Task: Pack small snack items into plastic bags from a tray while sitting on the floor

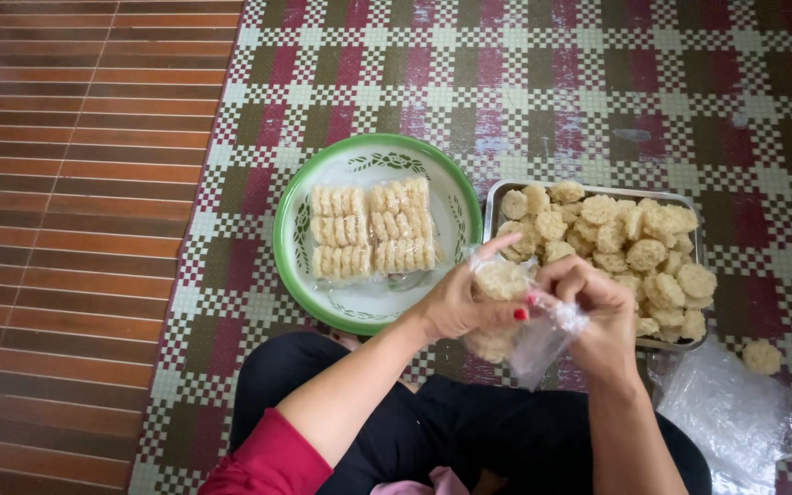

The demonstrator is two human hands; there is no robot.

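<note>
My left hand [458, 302] grips a clear plastic bag [535, 337] partly filled with pale round rice cakes [501, 280], thumb pressed on the side. My right hand [590, 307] pinches the bag's open top, fingers closed around the plastic. Both hands hover just in front of a metal tray [497, 194] heaped with loose round rice cakes [630, 240]. To the left, a white round plate with a green rim [291, 266] carries two sealed packs of rice cakes [373, 229] lying side by side.
A stack of empty clear bags [731, 408] lies at the right beside my knee, with one stray rice cake [762, 357] on the checked mat [543, 82]. Brown wooden floorboards [75, 183] run along the left. My crossed legs in dark trousers [433, 417] fill the bottom.
</note>
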